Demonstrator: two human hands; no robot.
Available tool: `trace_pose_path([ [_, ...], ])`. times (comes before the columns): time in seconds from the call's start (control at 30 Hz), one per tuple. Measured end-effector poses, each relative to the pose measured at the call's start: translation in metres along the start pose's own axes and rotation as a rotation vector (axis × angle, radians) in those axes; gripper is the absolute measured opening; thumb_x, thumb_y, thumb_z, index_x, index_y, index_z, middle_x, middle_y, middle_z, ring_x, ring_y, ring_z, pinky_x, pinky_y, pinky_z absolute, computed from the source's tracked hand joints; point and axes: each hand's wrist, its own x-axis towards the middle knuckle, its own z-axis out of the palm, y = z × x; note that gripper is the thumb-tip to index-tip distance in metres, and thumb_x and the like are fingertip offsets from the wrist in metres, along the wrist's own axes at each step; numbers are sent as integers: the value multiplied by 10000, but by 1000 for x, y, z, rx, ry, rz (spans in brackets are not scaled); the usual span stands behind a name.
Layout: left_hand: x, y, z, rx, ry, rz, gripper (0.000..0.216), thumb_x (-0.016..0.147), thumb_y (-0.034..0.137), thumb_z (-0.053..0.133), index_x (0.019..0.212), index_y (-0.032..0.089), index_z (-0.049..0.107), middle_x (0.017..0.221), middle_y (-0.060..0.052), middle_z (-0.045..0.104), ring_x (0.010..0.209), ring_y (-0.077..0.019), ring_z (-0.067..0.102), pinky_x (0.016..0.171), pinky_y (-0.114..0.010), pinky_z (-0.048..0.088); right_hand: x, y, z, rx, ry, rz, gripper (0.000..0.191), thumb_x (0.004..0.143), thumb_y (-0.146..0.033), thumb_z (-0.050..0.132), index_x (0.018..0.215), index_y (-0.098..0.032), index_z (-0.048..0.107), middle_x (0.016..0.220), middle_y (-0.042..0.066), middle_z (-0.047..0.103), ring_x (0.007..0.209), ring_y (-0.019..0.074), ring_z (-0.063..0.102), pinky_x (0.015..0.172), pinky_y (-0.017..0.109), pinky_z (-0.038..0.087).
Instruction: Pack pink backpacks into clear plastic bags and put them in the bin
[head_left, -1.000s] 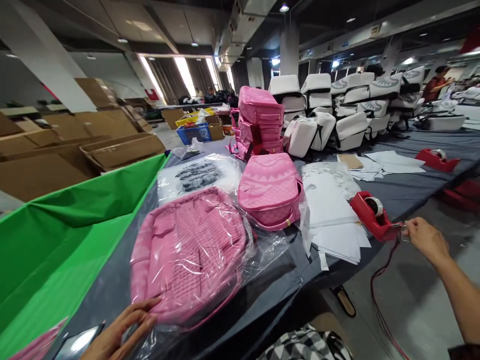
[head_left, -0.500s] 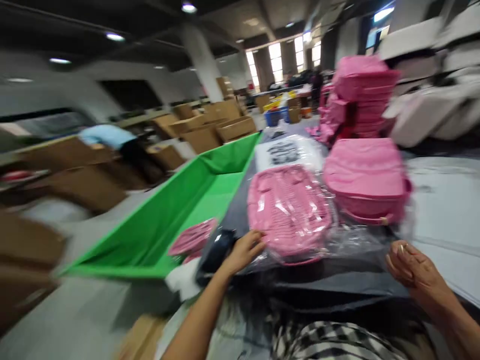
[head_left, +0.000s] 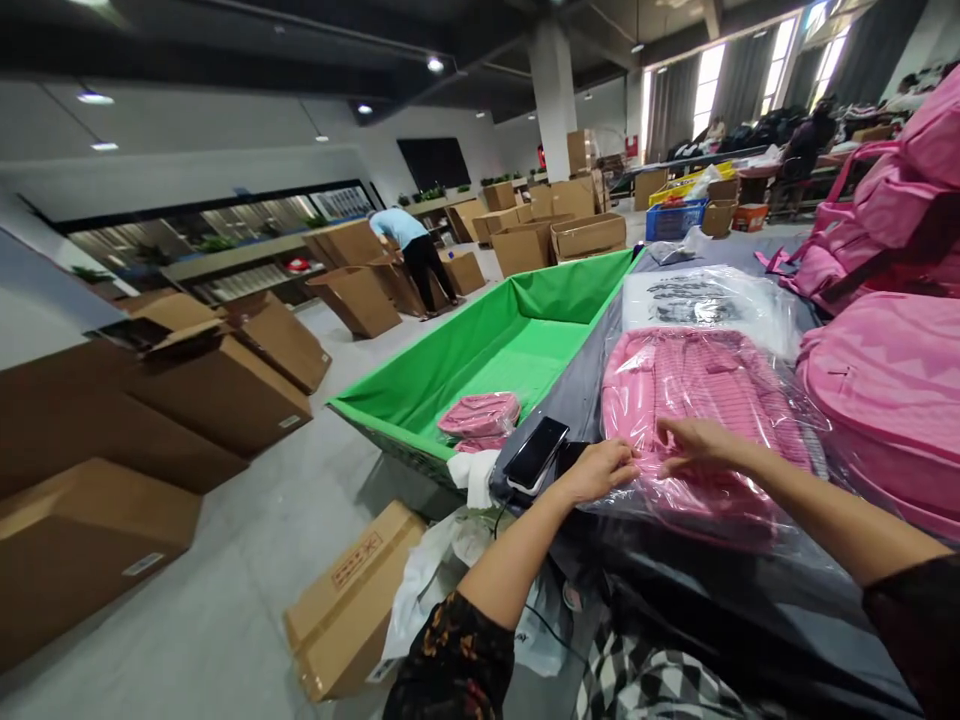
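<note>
A pink backpack [head_left: 720, 375] in a clear plastic bag lies flat on the dark-covered table in front of me. My left hand [head_left: 600, 470] is at its near left edge, the fingers closed on the clear plastic. My right hand [head_left: 701, 445] hovers over or rests on the wrapped backpack, close to the left one. Its thumb and forefinger are apart, and I see nothing between them. Just left of my left hand, a black phone [head_left: 535, 452] rests at the table's edge.
Beside the table stands a green-lined bin [head_left: 442, 365] holding wrapped pink bags [head_left: 480, 415]. More pink backpacks [head_left: 885, 390] are piled at right. A white printed package [head_left: 697, 300] lies behind. Cardboard boxes [head_left: 217, 400] fill the floor at left, where a person [head_left: 409, 240] bends over.
My right hand has come left from beyond the backpack to above it. My left hand stays at its left edge. The view has turned left and the blur has cleared.
</note>
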Motion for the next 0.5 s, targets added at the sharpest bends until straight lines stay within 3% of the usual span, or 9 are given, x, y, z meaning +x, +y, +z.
trace_pose_path([
  [0.13, -1, -2, 0, -8, 3, 6, 171, 936, 298, 617, 791, 207, 616, 1146, -46, 703, 1066, -205, 653, 939, -302, 475, -17, 1, -1, 18, 86, 18, 208, 862, -374, 650, 823, -223, 512, 739, 15, 646, 636, 156, 545, 576, 258, 312],
  [0.23, -1, -3, 1, -31, 1, 1, 169, 934, 289, 616, 787, 204, 611, 1146, -39, 695, 1067, -199, 645, 946, -298, 467, -26, -22, 20, 37, 79, -26, 167, 852, -364, 645, 874, -218, 565, 801, 32, 684, 688, 171, 592, 592, 262, 315],
  [0.4, -2, 1, 4, -76, 3, -47, 144, 941, 282, 587, 835, 197, 637, 1034, -43, 686, 987, -196, 632, 933, -317, 466, -9, -47, 50, 42, 110, 67, 285, 828, -374, 673, 1045, -196, 626, 851, 81, 715, 780, 238, 655, 595, 280, 320],
  [0.5, 0, 1, -5, -114, -19, -49, 137, 905, 336, 654, 884, 201, 671, 1078, -43, 694, 994, -194, 640, 942, -319, 478, -23, -33, 44, 189, 172, 20, 301, 884, -512, 609, 863, -213, 586, 736, 33, 662, 686, 190, 615, 580, 272, 375],
])
